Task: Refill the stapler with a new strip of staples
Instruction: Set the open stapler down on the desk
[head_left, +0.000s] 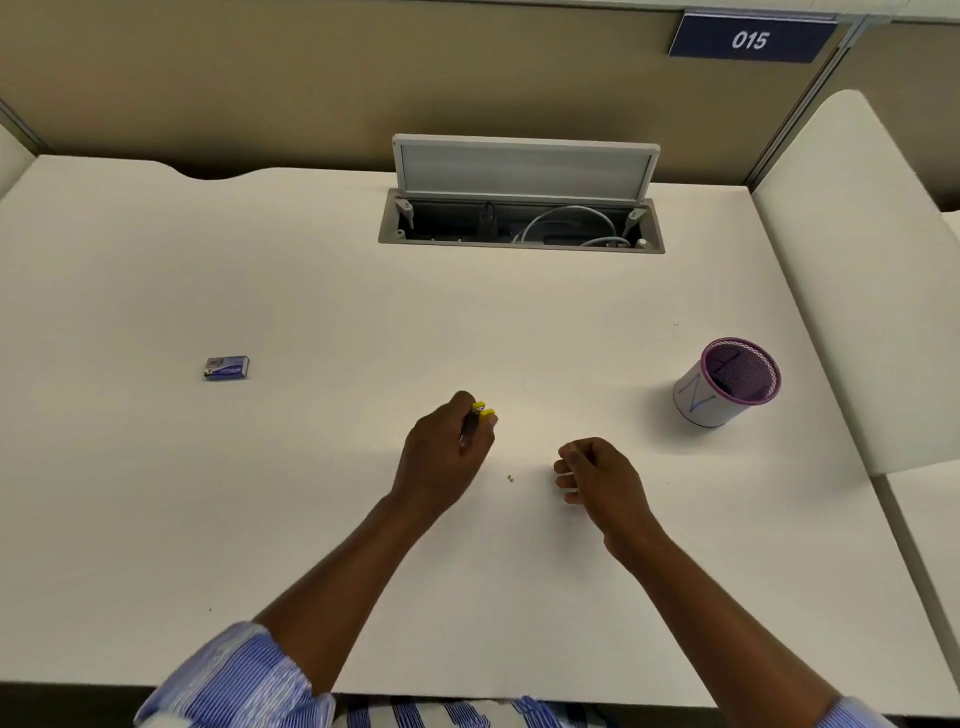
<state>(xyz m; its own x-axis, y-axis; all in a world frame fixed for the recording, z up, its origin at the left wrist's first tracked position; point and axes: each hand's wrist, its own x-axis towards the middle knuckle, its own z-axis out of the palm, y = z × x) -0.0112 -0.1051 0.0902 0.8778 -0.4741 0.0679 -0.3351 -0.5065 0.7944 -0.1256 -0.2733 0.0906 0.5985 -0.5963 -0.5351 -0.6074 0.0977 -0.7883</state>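
Note:
My left hand grips a small stapler near the middle of the white desk; its yellow tips stick out past my fingers and most of its dark body is hidden in my fist. To the right, my right hand hovers with fingers curled loosely and nothing visibly held in it. A small blue box of staples lies far off to the left on the desk. A tiny speck, perhaps a loose staple, lies between my hands.
A purple mesh pen cup stands at the right. An open cable hatch with its lid up sits at the back of the desk. A partition wall with a "015" sign rises behind. Another desk adjoins on the right.

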